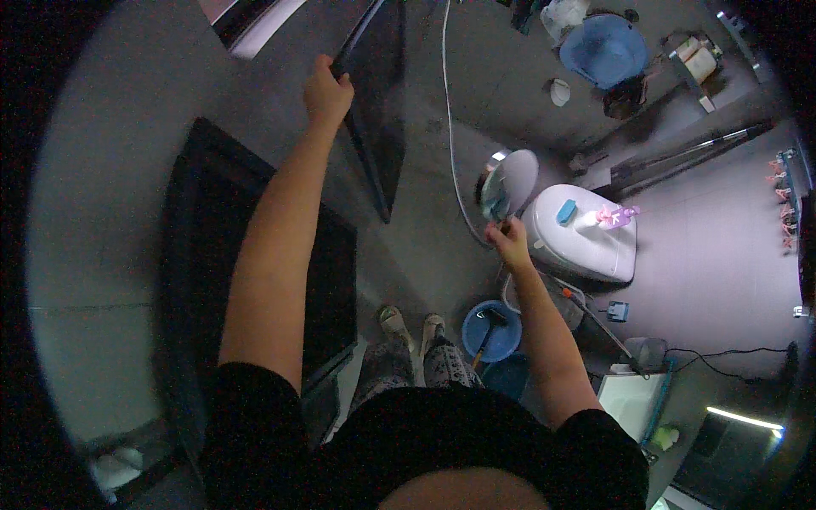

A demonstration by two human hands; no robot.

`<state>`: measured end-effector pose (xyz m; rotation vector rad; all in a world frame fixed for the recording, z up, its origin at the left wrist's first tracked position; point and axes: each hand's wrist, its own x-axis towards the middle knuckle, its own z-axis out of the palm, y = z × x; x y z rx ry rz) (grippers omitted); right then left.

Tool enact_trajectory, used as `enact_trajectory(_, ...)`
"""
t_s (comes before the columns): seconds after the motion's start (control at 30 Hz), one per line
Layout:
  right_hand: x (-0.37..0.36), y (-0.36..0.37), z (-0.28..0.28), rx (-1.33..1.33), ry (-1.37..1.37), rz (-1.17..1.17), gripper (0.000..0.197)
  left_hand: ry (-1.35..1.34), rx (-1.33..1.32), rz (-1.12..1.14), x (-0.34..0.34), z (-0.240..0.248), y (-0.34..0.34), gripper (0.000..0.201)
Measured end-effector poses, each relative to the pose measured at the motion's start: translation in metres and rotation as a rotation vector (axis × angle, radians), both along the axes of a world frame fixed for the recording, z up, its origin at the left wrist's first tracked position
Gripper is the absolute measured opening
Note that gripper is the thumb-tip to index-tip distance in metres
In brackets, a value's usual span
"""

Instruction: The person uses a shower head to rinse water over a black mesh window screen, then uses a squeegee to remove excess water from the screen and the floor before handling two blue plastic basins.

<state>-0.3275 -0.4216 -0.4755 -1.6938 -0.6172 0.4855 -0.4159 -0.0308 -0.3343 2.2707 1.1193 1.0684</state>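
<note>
High on the left, my left hand is closed round the dark edge of a tall door-like panel, which stands tilted in the view. My right hand is reached out to the right, fingers pinched together beside a small round container with a pale raised disc, perhaps its lid. What the fingers hold there is too dim to name. Just right of that hand is a white toilet with its lid down. On the lid lie a blue sponge and a pink-purple bottle.
A blue basin with a brush in it stands by my feet. A grey hose runs along the floor. Another blue basin lies at the far right. A dark doorway frame is on my left, a washbasin near right.
</note>
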Motion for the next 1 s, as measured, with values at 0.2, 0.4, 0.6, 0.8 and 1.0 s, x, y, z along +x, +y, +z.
enact_trajectory(0.2,0.012,-0.022,0.001,-0.006,-0.002,-0.092,0.017,0.011,0.073,0.02,0.008,-0.015,0.027,0.038)
enact_trajectory(0.4,0.024,-0.065,-0.027,-0.266,-0.075,0.193,0.021,0.026,0.115,0.063,0.021,-0.016,0.014,0.036)
enact_trajectory(0.6,0.022,-0.088,-0.071,-0.267,-0.236,0.248,0.025,0.077,0.126,0.072,0.032,-0.008,-0.008,0.036)
enact_trajectory(0.8,0.013,-0.103,-0.077,-0.294,-0.23,0.263,0.023,0.088,0.149,0.086,0.016,-0.009,-0.006,0.038)
enact_trajectory(1.0,0.018,-0.11,-0.085,-0.443,-0.206,0.272,0.018,0.191,0.13,0.138,0.024,0.007,-0.029,0.036)
